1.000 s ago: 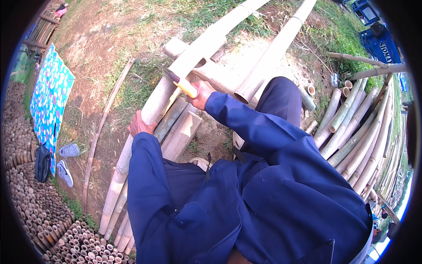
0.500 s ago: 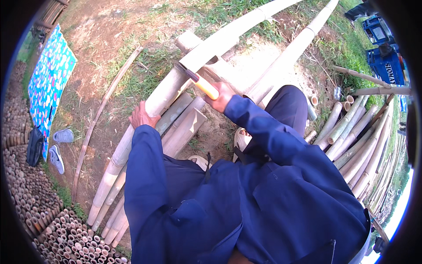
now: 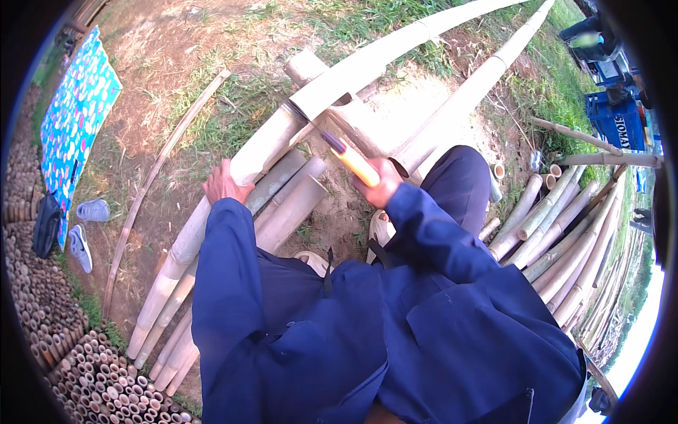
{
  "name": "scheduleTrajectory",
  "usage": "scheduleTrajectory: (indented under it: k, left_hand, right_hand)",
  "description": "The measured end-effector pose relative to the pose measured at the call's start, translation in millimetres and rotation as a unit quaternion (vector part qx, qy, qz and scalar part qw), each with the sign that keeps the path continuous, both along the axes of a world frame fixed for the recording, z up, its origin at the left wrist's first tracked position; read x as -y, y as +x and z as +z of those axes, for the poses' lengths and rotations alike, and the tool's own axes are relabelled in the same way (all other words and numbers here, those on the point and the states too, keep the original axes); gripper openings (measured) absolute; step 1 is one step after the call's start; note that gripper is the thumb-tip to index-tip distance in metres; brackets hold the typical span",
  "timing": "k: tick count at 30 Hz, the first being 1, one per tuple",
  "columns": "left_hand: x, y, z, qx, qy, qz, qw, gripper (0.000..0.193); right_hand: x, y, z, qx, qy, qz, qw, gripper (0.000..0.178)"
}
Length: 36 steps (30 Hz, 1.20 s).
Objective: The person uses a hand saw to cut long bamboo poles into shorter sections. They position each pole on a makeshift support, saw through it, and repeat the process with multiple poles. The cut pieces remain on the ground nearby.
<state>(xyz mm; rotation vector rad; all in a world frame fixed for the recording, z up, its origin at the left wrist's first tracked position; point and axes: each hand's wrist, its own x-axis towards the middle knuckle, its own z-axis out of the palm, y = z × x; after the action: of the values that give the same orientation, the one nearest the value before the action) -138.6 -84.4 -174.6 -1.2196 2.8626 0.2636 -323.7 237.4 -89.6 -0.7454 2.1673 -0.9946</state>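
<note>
A thick pale bamboo pole (image 3: pixel 272 140) runs slantwise in front of me, from the lower left to the far right. My left hand (image 3: pixel 226 184) is laid over the pole with its fingers spread, pressing on its upper side. The yellow handle of a hand saw (image 3: pixel 358 167) is gripped in my right hand (image 3: pixel 383 182). Its thin blade reaches into a dark cut across the pole, beyond my left hand. Under the cut, a short bamboo log (image 3: pixel 353 127) lies crosswise.
More bamboo poles (image 3: pixel 289 205) lie beside my left leg, and another long pole (image 3: pixel 480 81) slants past my right knee. Stacked bamboo (image 3: pixel 558 219) fills the right side. Cut bamboo pieces (image 3: pixel 106 374), grey shoes (image 3: pixel 81 247) and a patterned blue sheet (image 3: pixel 81 106) are at left. Blue crates (image 3: pixel 614 120) stand far right.
My right hand has drawn the saw back toward me and to the right, so more of its blade shows outside the cut. My left hand stays on the pole.
</note>
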Motion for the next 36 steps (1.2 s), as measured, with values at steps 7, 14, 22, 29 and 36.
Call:
scheduleTrajectory:
  k: [7, 14, 22, 29, 36]
  left_hand:
    - [-4.6, 0.9, 2.4, -0.009, -0.032, 0.002, 0.999, 0.075]
    - [39.1, -11.1, 17.5, -0.022, 0.012, 0.031, 0.999, 0.076]
    - [57.8, -50.6, 27.0, 0.122, 0.054, 0.100, 0.986, 0.113]
    - [115.7, 4.2, -74.3, 0.001, 0.232, 0.046, 0.972, 0.104]
    - [113.1, 16.8, -116.3, -0.072, 0.316, 0.017, 0.946, 0.089]
  right_hand:
    - [15.5, 6.8, -8.3, -0.020, -0.108, 0.006, 0.994, 0.018]
    - [-89.9, 24.6, 109.4, 0.023, -0.149, -0.020, 0.988, 0.019]
    - [-143.5, 16.5, 130.9, -0.165, -0.139, -0.182, 0.959, 0.015]
    - [-165.5, 9.3, 149.6, -0.046, -0.149, -0.343, 0.926, 0.014]
    - [-221.9, 15.9, 129.8, -0.146, -0.136, -0.380, 0.903, 0.018]
